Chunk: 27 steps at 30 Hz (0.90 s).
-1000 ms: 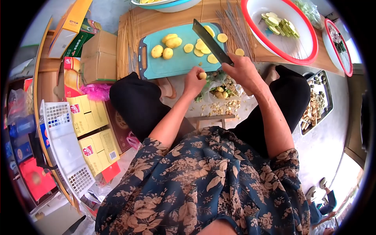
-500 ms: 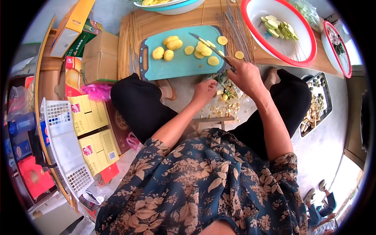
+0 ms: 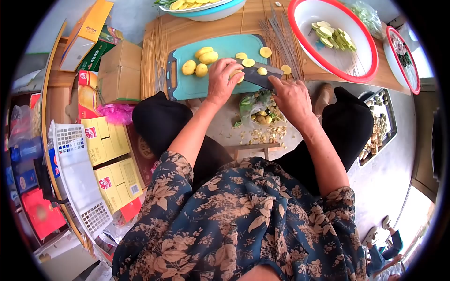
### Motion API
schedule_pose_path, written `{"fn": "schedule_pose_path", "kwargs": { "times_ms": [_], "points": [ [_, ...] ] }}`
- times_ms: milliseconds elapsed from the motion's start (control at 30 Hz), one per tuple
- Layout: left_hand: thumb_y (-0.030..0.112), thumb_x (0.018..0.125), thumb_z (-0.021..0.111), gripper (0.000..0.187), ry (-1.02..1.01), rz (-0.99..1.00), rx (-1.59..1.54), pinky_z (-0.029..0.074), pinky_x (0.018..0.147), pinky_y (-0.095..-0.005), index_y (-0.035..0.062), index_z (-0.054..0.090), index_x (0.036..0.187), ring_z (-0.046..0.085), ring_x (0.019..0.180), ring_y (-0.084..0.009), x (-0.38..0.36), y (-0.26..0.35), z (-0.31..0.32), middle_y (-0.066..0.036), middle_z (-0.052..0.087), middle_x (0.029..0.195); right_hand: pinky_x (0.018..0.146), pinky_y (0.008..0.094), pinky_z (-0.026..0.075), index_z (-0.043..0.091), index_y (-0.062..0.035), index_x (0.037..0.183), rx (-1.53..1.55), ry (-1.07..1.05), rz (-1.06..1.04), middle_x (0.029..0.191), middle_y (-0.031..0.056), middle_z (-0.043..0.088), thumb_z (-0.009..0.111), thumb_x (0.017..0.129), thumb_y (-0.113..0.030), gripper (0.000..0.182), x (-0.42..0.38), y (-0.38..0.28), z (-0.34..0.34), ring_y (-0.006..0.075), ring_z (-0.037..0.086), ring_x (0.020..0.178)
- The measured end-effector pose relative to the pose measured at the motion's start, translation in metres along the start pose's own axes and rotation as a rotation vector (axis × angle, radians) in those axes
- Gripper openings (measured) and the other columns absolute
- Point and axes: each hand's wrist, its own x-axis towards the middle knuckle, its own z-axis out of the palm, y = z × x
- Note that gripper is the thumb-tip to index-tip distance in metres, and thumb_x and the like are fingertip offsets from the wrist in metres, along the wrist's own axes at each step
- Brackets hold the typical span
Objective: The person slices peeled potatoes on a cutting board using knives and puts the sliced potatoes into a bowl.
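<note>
My right hand [image 3: 293,100] grips a knife [image 3: 253,76], its broad dark blade lying tilted over the right side of the teal cutting board [image 3: 197,86]. A small yellow potato slice [image 3: 262,71] rests on the blade. At the blade's left end, my left hand [image 3: 222,82] is closed round some potato slices [image 3: 237,75], partly hidden by its fingers. Several whole peeled potatoes [image 3: 201,70] lie left of the hand on the board. More cut slices [image 3: 248,62] lie beyond the blade, and one loose slice [image 3: 285,69] is on the wooden table beside the board.
Thin skewers [image 3: 152,56] lie on the wooden table [image 3: 253,21]. A red-rimmed basin [image 3: 335,61] holds green-edged slices. Below the board are a plastic bag [image 3: 251,105] and scattered peelings [image 3: 269,135]. A tray [image 3: 393,119] with skewered food stands right; cardboard boxes [image 3: 121,70] stand left.
My left hand has moved up from below the board onto the slices. The knife has turned from a thin edge-on view to its broad side, with slices gathered at it.
</note>
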Motion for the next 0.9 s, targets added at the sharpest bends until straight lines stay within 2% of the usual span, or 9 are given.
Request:
{"fn": "schedule_pose_path", "kwargs": {
  "times_ms": [67, 167, 200, 267, 367, 433, 533, 667, 900],
  "points": [
    [0.030, 0.087, 0.074, 0.027, -0.012, -0.009, -0.021, 0.043, 0.096, -0.0416, 0.0116, 0.072, 0.107, 0.057, 0.112, -0.0293, 0.002, -0.014, 0.000, -0.008, 0.063, 0.115, 0.080, 0.0410, 0.048, 0.059, -0.0086, 0.122, -0.045, -0.082, 0.031, 0.089, 0.0112, 0.071, 0.070, 0.080, -0.008, 0.043, 0.000, 0.001, -0.002, 0.0302, 0.068, 0.085],
    [0.034, 0.088, 0.073, 0.030, -0.018, -0.010, -0.016, 0.043, 0.098, -0.0416, 0.0124, 0.072, 0.109, 0.057, 0.113, -0.0304, 0.008, -0.003, -0.007, -0.009, 0.061, 0.118, 0.078, 0.0414, 0.047, 0.059, -0.0084, 0.119, -0.065, -0.116, 0.056, 0.088, 0.0112, 0.071, 0.069, 0.080, -0.007, 0.041, -0.002, 0.005, 0.001, 0.0302, 0.068, 0.084],
    [0.035, 0.089, 0.073, 0.030, -0.078, 0.086, 0.028, 0.043, 0.099, -0.0415, 0.0129, 0.072, 0.109, 0.057, 0.114, -0.0308, 0.010, 0.000, -0.009, -0.009, 0.061, 0.119, 0.078, 0.0414, 0.047, 0.059, -0.0084, 0.119, -0.063, -0.119, 0.057, 0.088, 0.0112, 0.071, 0.069, 0.080, -0.007, 0.041, -0.002, 0.005, 0.001, 0.0302, 0.068, 0.084],
    [0.036, 0.090, 0.071, 0.030, -0.157, 0.171, 0.085, 0.044, 0.099, -0.0418, 0.0137, 0.072, 0.110, 0.057, 0.116, -0.0309, 0.010, -0.002, -0.006, -0.009, 0.061, 0.121, 0.077, 0.0422, 0.046, 0.054, -0.0081, 0.100, -0.029, -0.038, 0.017, 0.076, 0.0103, 0.067, 0.062, 0.085, -0.007, 0.017, -0.002, 0.005, 0.001, 0.0301, 0.067, 0.080],
    [0.038, 0.088, 0.072, 0.030, -0.124, 0.040, -0.089, 0.043, 0.099, -0.0437, 0.0148, 0.072, 0.107, 0.058, 0.113, -0.0311, 0.011, -0.025, 0.011, -0.009, 0.062, 0.119, 0.077, 0.0419, 0.045, 0.053, -0.0085, 0.098, -0.076, -0.060, 0.032, 0.077, 0.0098, 0.066, 0.061, 0.086, -0.007, 0.014, -0.001, 0.006, 0.000, 0.0289, 0.067, 0.081],
    [0.032, 0.086, 0.075, 0.027, -0.100, -0.019, -0.190, 0.045, 0.097, -0.0429, 0.0147, 0.073, 0.106, 0.059, 0.112, -0.0310, 0.016, -0.038, 0.018, -0.009, 0.062, 0.118, 0.076, 0.0416, 0.045, 0.053, -0.0086, 0.098, -0.095, -0.055, 0.021, 0.076, 0.0094, 0.066, 0.061, 0.086, -0.006, 0.014, -0.003, 0.008, -0.001, 0.0285, 0.067, 0.081],
    [0.024, 0.080, 0.079, 0.029, -0.072, -0.008, 0.006, 0.046, 0.094, -0.0426, 0.0156, 0.072, 0.107, 0.059, 0.110, -0.0305, 0.021, -0.042, 0.017, -0.008, 0.062, 0.117, 0.076, 0.0408, 0.044, 0.053, -0.0088, 0.098, -0.121, -0.073, 0.002, 0.076, 0.0085, 0.066, 0.060, 0.086, -0.006, 0.014, -0.005, 0.007, -0.001, 0.0276, 0.067, 0.081],
    [0.024, 0.081, 0.078, 0.027, -0.106, 0.089, -0.048, 0.044, 0.097, -0.0424, 0.0168, 0.073, 0.106, 0.058, 0.111, -0.0286, 0.031, -0.010, 0.021, -0.005, 0.062, 0.115, 0.075, 0.0395, 0.043, 0.053, -0.0087, 0.098, -0.152, -0.118, -0.008, 0.075, 0.0075, 0.065, 0.059, 0.086, -0.005, 0.014, -0.006, 0.001, -0.004, 0.0262, 0.067, 0.080],
    [0.013, 0.084, 0.071, 0.021, -0.105, -0.037, 0.093, 0.046, 0.097, -0.0428, 0.0131, 0.073, 0.105, 0.058, 0.112, -0.0297, 0.027, -0.044, 0.027, -0.009, 0.061, 0.117, 0.077, 0.0391, 0.043, 0.052, -0.0092, 0.097, -0.159, -0.069, -0.025, 0.072, 0.0065, 0.062, 0.059, 0.085, -0.006, 0.015, -0.013, 0.001, -0.006, 0.0246, 0.065, 0.081]
  ]
}}
